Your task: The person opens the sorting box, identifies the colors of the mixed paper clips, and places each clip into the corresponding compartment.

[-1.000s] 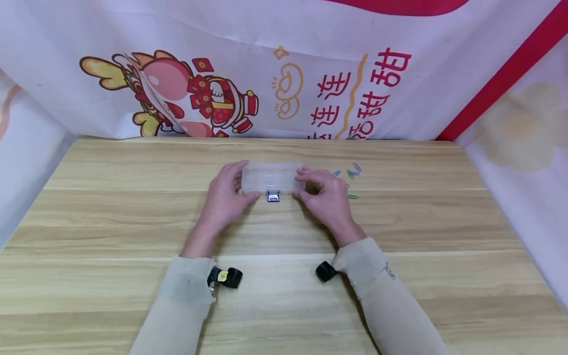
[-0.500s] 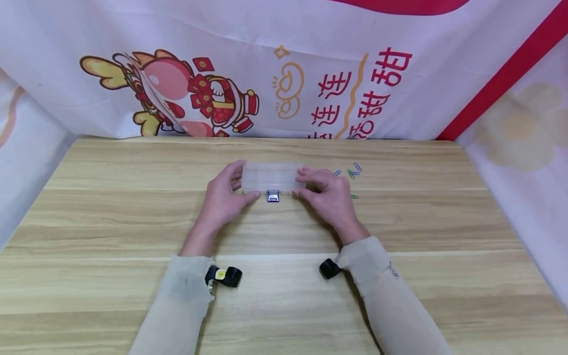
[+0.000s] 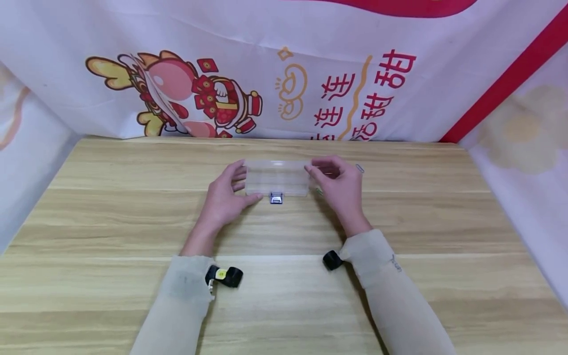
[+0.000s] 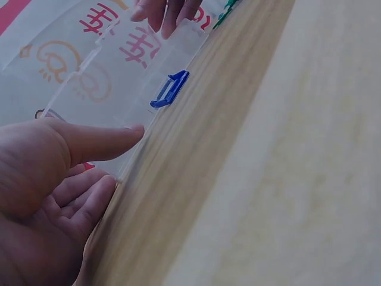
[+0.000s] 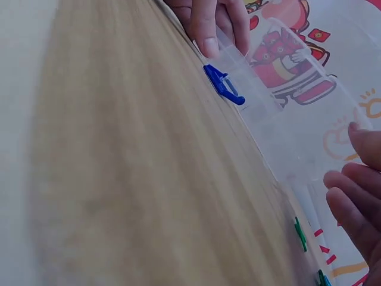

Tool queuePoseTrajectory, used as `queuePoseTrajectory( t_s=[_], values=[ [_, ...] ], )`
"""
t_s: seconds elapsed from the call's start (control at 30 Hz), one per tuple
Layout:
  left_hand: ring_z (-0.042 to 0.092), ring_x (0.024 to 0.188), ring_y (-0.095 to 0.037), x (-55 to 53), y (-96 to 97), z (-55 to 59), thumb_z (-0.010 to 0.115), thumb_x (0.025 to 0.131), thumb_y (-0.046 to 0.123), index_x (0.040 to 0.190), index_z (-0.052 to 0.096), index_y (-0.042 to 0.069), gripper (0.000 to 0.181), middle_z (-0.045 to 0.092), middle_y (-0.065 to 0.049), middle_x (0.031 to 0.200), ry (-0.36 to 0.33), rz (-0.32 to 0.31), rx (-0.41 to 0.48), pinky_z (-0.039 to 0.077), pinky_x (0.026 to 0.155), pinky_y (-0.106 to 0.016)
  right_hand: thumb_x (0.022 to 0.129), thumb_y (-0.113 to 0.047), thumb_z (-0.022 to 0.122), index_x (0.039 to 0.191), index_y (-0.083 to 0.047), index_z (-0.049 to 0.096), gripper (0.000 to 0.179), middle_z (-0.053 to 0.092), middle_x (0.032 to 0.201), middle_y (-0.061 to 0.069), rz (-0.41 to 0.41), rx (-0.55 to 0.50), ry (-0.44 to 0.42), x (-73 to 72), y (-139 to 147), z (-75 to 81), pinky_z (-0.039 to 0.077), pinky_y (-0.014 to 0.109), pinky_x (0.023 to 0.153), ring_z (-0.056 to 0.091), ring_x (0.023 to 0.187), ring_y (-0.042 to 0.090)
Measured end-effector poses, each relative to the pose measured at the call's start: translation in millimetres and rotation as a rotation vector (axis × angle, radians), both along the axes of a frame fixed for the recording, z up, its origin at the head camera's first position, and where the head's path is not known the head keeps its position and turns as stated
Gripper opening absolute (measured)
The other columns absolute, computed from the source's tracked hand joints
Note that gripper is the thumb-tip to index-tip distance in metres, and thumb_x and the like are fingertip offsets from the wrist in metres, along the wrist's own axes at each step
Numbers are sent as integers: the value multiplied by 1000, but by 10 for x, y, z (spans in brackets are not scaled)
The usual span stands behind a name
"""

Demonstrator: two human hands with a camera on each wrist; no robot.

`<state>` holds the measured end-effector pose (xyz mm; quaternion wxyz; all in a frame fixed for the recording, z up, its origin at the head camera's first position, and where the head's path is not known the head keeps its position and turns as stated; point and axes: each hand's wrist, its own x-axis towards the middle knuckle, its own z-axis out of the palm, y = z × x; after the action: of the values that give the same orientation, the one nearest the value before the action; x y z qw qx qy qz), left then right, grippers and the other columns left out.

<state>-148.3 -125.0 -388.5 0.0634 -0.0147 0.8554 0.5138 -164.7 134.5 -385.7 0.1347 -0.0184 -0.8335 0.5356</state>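
A clear plastic box [image 3: 277, 185] with a blue latch [image 3: 276, 198] on its front edge stands on the table. Its see-through lid [image 5: 321, 77] is tilted up in the right wrist view. My left hand [image 3: 224, 195] grips the box's left end, thumb along the front edge and fingers behind. At the right end, my right hand [image 3: 341, 185] pinches the raised lid near its corner between thumb and fingers. A green paper clip [image 5: 300, 233] lies close by the right hand, and a blue one [image 3: 360, 168] shows past its knuckles.
The wooden table [image 3: 275, 305] ends at the back against a white printed cloth [image 3: 266, 29]. More paper clips are partly hidden behind my right hand. Each wrist carries a small black camera, such as the left one [image 3: 232, 277].
My right hand has shifted up and to the right at the box's end, and the lid has swung up. The left hand keeps its grip. The right hand now covers most of the paper clips.
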Motion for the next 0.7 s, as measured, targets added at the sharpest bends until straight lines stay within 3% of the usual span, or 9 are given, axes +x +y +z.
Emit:
queuePoseTrajectory(
  t_s=[0.23,0.37,0.7],
  values=[
    [59,144,-34,4,0,-11,88,90,13,167,37,16,92,52,-14,163,8,0,20,51,122,-45,93,-29,87,103,-18,83,15,81,100,2,-63,-40,-109,-123,-34,16,58,28,77,70,91,16],
    [59,144,-33,5,1,-14,88,91,13,167,38,16,91,53,-13,162,7,0,30,51,122,-45,93,-26,87,104,-18,85,14,81,105,2,-63,-47,-135,-188,-39,10,59,30,83,70,96,16],
    [60,142,-33,0,-6,-21,89,89,11,165,40,15,90,55,-14,160,12,10,44,53,120,-44,97,-22,83,114,-14,84,19,82,115,6,-10,75,-140,-264,-69,-31,61,37,96,72,107,21]
  ],
)
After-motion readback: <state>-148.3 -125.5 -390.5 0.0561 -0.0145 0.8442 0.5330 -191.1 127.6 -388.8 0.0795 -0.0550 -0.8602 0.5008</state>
